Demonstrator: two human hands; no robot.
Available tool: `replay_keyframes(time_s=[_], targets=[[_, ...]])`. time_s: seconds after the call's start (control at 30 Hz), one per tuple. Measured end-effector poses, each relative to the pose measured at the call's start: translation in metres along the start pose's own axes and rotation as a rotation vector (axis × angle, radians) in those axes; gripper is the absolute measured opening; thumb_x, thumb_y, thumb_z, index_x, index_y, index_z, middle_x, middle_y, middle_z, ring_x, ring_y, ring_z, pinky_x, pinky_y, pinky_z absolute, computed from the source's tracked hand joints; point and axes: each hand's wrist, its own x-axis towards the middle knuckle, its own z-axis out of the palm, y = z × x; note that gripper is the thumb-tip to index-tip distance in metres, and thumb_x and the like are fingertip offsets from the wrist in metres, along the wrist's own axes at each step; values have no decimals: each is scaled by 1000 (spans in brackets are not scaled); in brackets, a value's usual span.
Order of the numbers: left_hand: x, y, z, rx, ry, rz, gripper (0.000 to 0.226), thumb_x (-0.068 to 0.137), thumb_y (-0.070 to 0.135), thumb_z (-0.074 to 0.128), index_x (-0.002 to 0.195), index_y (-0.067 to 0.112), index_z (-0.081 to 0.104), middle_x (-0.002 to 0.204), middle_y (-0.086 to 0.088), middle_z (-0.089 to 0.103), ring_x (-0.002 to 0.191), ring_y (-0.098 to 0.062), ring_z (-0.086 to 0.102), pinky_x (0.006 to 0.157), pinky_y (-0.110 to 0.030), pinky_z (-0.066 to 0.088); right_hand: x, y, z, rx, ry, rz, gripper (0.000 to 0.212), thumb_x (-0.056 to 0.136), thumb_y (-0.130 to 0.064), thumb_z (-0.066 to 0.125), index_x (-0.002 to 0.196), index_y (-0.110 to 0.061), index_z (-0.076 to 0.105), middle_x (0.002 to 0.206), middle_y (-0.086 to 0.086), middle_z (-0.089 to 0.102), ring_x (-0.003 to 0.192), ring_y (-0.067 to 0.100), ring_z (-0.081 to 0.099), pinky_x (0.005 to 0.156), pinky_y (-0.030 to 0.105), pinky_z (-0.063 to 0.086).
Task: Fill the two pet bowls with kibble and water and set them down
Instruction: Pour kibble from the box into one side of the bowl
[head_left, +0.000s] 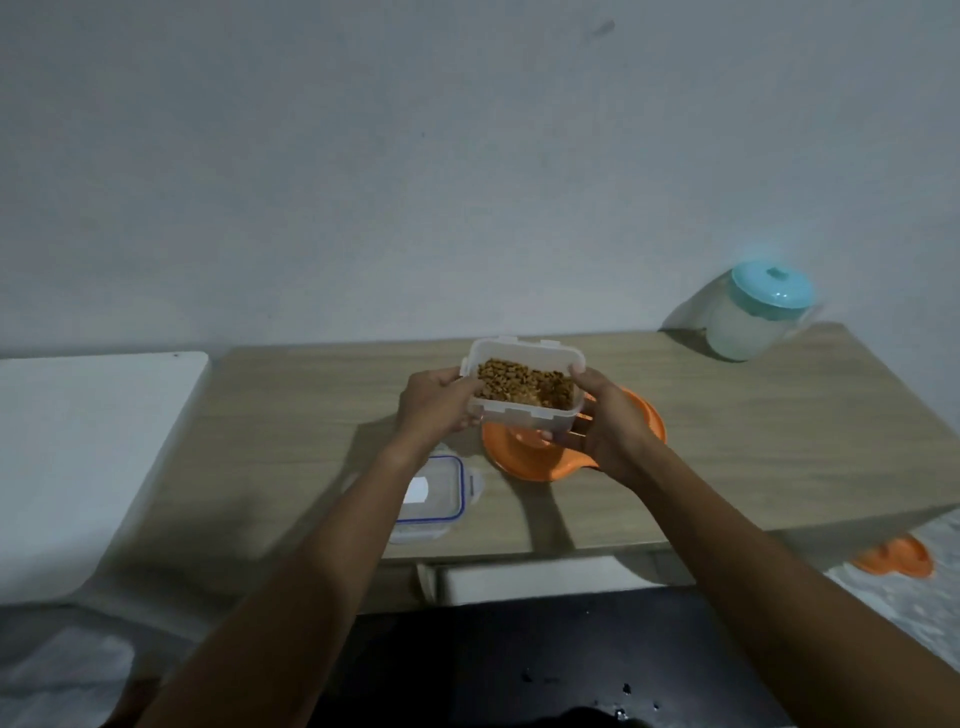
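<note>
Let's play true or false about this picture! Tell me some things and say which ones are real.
1. The left hand and right hand hold the clear plastic box of brown kibble. True.
2. The blue-rimmed clear lid is clipped on the box. False: it lies on the wooden table.
3. The orange plastic bowl sits on the table below the box. True.
4. The clear plastic jug has a red lid. False: its lid is teal.

Home room, wooden table (727, 415) against plain wall (415, 156), lidded water jug (756, 317)
</note>
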Motion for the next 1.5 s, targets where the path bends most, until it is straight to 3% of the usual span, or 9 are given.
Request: replay_keyframes(time_s=[0.1,0.23,0.37,0.67,0.73,0.87,0.93,1.1,1.5], targets=[[0,-17,12,196,-95,63,72,71,50,70,138,26,56,125,17,58,118,-13,57,100,-40,48,-4,-10,-24,-45,97,-96,32,102,-33,58,133,-25,61,129,12,67,100,34,72,76,49,63],[3,-43,39,480,-237,132,87,52,53,81,131,39,49,121,9,65,109,-16,62,88,-44,56,-14,-30,-47,-224,206,-254,45,98,-24,66,141,-28,53,117,3,65,98,26,70,65,40,63],[30,-74,78,619,-214,209,110,30,69,86,128,50,42,121,15,61,109,-13,60,89,-41,54,-13,-38,-71,-361,278,-301,56,93,-29,72,144,-32,50,118,5,62,96,19,67,74,45,64],[30,-73,84,655,-95,192,106,43,59,84,137,46,38,131,9,60,123,-22,54,94,-39,28,-3,-37,-55,-495,345,-341,84,60,-63,73,139,-42,53,125,8,65,112,29,67,85,53,62],[33,-74,83,676,-79,200,108,41,64,82,138,47,37,130,10,61,125,-23,53,107,-52,26,-3,-38,-54,-551,342,-371,80,66,-60,74,140,-40,53,127,5,64,116,27,64,92,53,59],[34,-75,84,809,-57,174,107,44,70,76,140,45,36,130,11,62,127,-23,52,109,-64,11,-3,-39,-55,-678,320,-436,65,85,-43,77,144,-33,53,133,7,61,126,20,55,100,42,52],[35,-77,83,824,-58,176,103,49,68,77,140,44,36,131,10,61,127,-24,52,109,-65,11,-1,-38,-55,-748,299,-479,63,87,-39,77,145,-31,53,135,8,61,128,18,53,98,35,49],[34,-77,83,821,-58,172,100,53,64,79,140,46,33,132,9,59,128,-24,51,110,-64,11,-1,-39,-50,-842,276,-526,63,87,-38,78,144,-33,52,136,7,61,125,26,59,97,50,55],[38,-82,84,806,-48,186,101,52,65,79,140,48,32,129,9,61,126,-23,52,109,-63,10,6,-35,-47,-883,254,-520,67,83,-45,78,144,-37,51,135,4,62,117,28,64,98,50,54]])
